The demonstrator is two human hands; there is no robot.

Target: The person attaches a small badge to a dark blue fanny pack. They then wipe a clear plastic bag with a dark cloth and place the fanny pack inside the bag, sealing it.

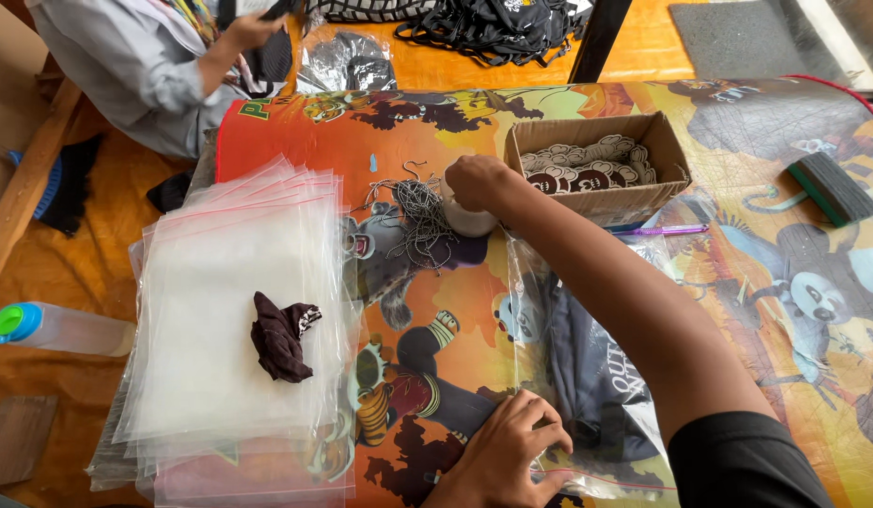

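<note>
The right hand (476, 182) is stretched across the counter (756, 122), its fingers curled shut over a small white roll (469, 221) beside a tangle of grey strings (417, 216). Just beyond it a cardboard box (596, 169) of round tags is seen. The left hand (507, 452) is pressed flat — fingers spread, nothing gripped — on a clear plastic bag (596, 376) holding dark cloth. To the left, a stack of empty bags (220, 282) is topped by a dark scrap of cloth (281, 336).
</note>
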